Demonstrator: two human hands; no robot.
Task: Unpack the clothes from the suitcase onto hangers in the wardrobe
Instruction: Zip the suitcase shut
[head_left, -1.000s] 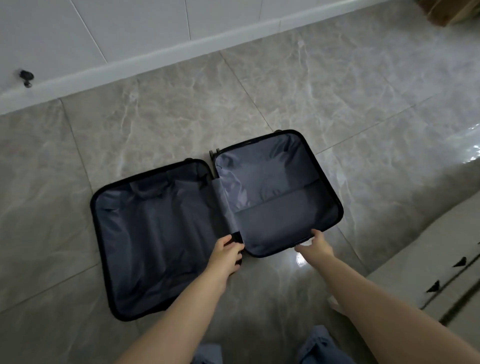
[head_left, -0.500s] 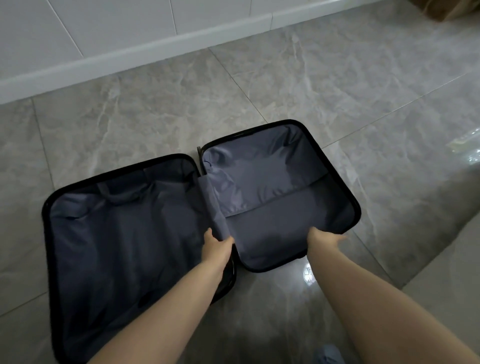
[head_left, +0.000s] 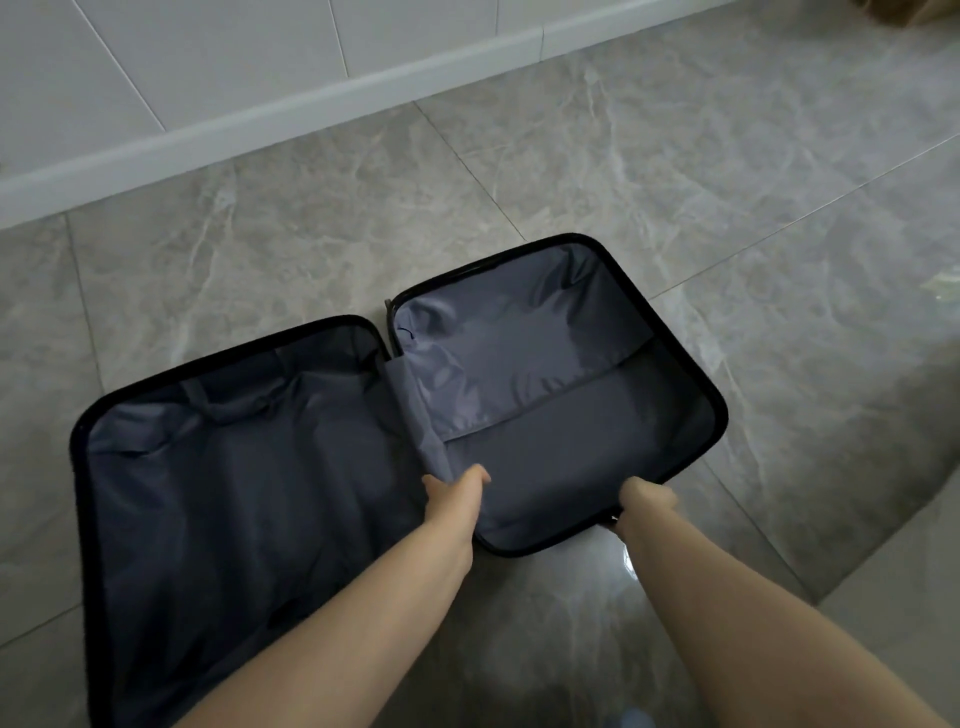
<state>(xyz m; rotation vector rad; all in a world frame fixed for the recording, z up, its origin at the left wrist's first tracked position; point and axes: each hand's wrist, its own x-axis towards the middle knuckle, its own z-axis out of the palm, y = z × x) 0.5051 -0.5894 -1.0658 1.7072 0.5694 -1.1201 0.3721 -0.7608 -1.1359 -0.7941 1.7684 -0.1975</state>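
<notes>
My grip: left hand (head_left: 457, 493) and right hand (head_left: 644, 499) clench the near rim of the suitcase (head_left: 519, 548), open on the floor (head_left: 571, 182); no clothes visible. Lifting this half could pinch my fingers.

Both forearms are bare right up to the lower edge of the view, with no sleeves showing. The left hand (head_left: 457, 493) and right hand (head_left: 647, 499) wear no gloves. A bit of blue fabric (head_left: 631, 717), apparently clothing, shows between the arms at the bottom edge.

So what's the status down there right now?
Left hand and right hand grip the right half's near rim. Open black grey-lined suitcase shows no clothes. Nothing in the way.
</notes>
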